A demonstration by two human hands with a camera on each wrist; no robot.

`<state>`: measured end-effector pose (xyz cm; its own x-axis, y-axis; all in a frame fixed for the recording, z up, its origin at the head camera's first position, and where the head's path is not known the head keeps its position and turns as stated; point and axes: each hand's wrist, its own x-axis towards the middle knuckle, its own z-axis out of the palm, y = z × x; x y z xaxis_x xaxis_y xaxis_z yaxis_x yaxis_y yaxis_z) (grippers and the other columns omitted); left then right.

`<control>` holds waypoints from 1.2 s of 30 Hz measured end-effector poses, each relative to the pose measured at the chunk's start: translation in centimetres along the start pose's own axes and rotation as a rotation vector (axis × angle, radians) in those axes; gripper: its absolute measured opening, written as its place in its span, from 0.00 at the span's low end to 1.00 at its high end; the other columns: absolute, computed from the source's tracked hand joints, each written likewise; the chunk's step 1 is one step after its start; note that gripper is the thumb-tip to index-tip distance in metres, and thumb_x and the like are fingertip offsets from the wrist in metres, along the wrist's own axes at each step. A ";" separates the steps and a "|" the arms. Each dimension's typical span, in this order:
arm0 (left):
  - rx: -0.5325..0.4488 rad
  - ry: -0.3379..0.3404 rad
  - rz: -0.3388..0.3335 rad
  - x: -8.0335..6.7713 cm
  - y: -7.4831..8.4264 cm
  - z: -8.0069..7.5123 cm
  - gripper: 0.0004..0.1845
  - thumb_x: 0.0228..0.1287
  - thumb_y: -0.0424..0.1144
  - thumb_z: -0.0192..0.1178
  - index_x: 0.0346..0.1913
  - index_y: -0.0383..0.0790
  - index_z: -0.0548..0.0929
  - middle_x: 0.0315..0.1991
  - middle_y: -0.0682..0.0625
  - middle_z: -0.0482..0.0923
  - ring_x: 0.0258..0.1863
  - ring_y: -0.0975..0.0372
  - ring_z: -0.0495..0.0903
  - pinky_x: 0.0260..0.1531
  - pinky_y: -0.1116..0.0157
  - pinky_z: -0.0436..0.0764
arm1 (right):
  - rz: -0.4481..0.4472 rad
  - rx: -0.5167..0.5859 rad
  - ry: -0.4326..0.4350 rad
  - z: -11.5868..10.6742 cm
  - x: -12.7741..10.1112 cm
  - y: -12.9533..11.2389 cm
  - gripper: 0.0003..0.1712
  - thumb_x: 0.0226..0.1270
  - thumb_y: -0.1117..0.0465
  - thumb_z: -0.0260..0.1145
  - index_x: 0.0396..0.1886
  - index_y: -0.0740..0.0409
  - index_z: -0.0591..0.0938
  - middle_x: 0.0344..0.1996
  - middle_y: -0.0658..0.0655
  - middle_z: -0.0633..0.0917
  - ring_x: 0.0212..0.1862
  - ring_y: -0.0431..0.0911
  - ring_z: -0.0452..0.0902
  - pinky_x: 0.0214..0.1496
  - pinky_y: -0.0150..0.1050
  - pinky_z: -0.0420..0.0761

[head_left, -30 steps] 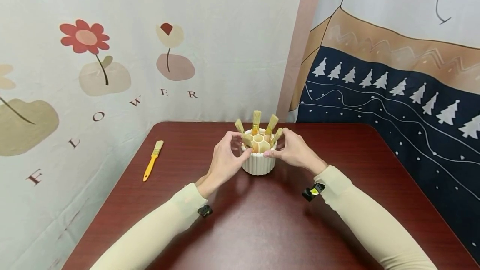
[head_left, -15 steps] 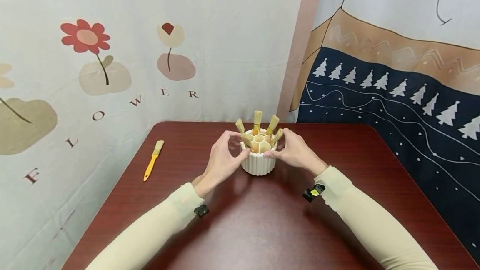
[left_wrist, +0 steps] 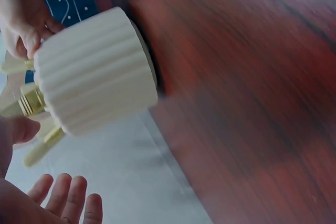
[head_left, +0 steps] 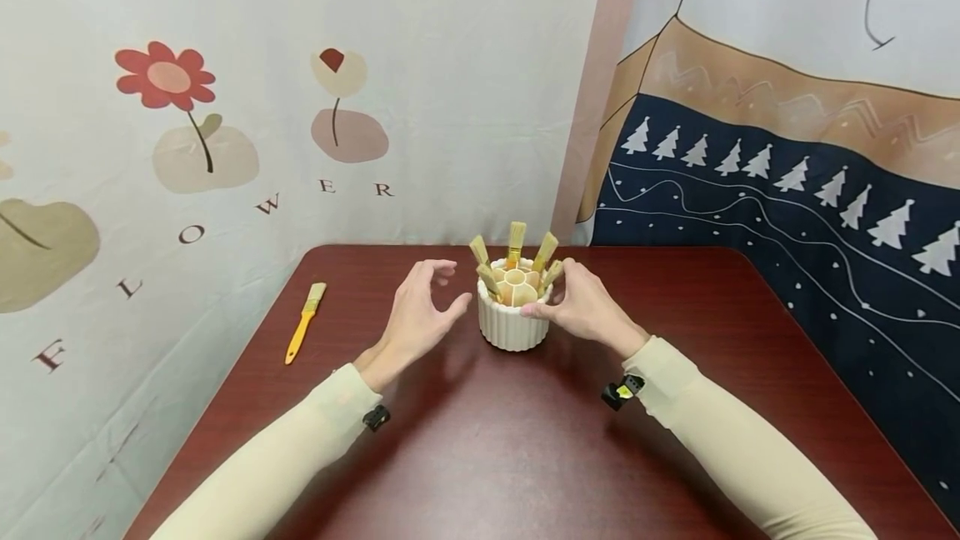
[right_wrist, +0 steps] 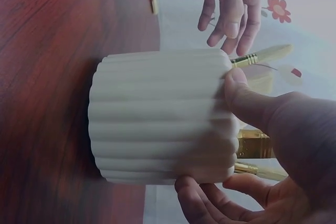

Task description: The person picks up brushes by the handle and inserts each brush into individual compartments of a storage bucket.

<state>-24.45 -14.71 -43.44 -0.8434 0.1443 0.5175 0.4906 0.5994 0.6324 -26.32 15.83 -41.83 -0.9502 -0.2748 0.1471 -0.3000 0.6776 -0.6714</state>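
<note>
Right hand on the ribbed pot, left hand just off it

The white ribbed holder (head_left: 513, 323) stands upright at the table's (head_left: 525, 457) centre toward 12 o'clock, with 5 brushes (head_left: 515, 242) sticking up bristles-first from its compartments. The right hand (head_left: 581, 305) grips the holder's rim from 3 o'clock, thumb pressed on the near wall and fingers curled round the far side. The left hand (head_left: 417, 317) hovers at 9 o'clock of the holder, just beside it and not touching, fingers spread and loosely bent, holding nothing. 1 yellow-handled brush (head_left: 303, 322) lies flat well apart at 9 o'clock, near the table's left edge, by the flower-print wall cloth (head_left: 187, 132).
</note>
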 end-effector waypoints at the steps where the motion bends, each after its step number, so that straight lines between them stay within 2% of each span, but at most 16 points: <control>1: 0.016 -0.002 -0.006 0.0 -0.2 -0.2 0.28 0.72 0.36 0.80 0.70 0.34 0.83 0.63 0.35 0.87 0.61 0.42 0.87 0.67 0.40 0.87 | 0.001 -0.003 0.003 0.1 0.0 0.0 0.41 0.68 0.42 0.91 0.62 0.61 0.78 0.54 0.65 0.87 0.51 0.53 0.90 0.53 0.45 0.91; 7: 0.101 -0.030 -0.064 -0.3 -1.8 -1.8 0.29 0.75 0.40 0.79 0.73 0.35 0.83 0.66 0.35 0.85 0.66 0.41 0.85 0.69 0.43 0.85 | -0.008 -0.013 0.030 0.3 -0.3 -0.4 0.39 0.66 0.42 0.91 0.59 0.61 0.80 0.53 0.67 0.87 0.50 0.53 0.87 0.50 0.42 0.87; 12: 0.168 -0.055 -0.130 -0.7 -3.6 -3.2 0.31 0.77 0.42 0.78 0.75 0.35 0.82 0.70 0.34 0.83 0.69 0.39 0.83 0.71 0.40 0.84 | -0.010 -0.038 0.045 0.6 -0.5 -0.6 0.38 0.66 0.40 0.91 0.56 0.60 0.79 0.51 0.65 0.86 0.50 0.52 0.86 0.49 0.42 0.85; 21: 0.234 -0.066 -0.215 -1.1 -6.4 -6.0 0.31 0.81 0.45 0.74 0.77 0.33 0.80 0.73 0.31 0.80 0.71 0.37 0.81 0.74 0.36 0.82 | 0.005 -0.082 0.073 0.8 -0.6 -1.0 0.40 0.66 0.37 0.90 0.54 0.61 0.79 0.47 0.62 0.85 0.48 0.53 0.83 0.47 0.43 0.82; 27: 0.280 -0.092 -0.256 -0.9 -8.4 -8.0 0.32 0.82 0.45 0.72 0.78 0.30 0.78 0.75 0.27 0.77 0.74 0.34 0.78 0.76 0.34 0.78 | 0.027 -0.100 0.083 1.1 -1.0 -1.2 0.41 0.65 0.35 0.90 0.53 0.59 0.78 0.48 0.63 0.83 0.48 0.53 0.80 0.48 0.43 0.81; 36: 0.363 -0.167 -0.353 -1.1 -12.3 -11.4 0.36 0.83 0.49 0.73 0.82 0.34 0.76 0.77 0.23 0.73 0.73 0.29 0.76 0.70 0.28 0.80 | 0.020 -0.123 0.098 1.3 -1.0 -1.2 0.43 0.64 0.32 0.89 0.52 0.59 0.77 0.50 0.67 0.84 0.47 0.53 0.80 0.47 0.43 0.81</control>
<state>-27.07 -31.25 -45.18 -0.9814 -0.0098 0.1919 0.0885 0.8637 0.4961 -24.89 14.38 -42.10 -0.9580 -0.1964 0.2088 -0.2831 0.7626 -0.5816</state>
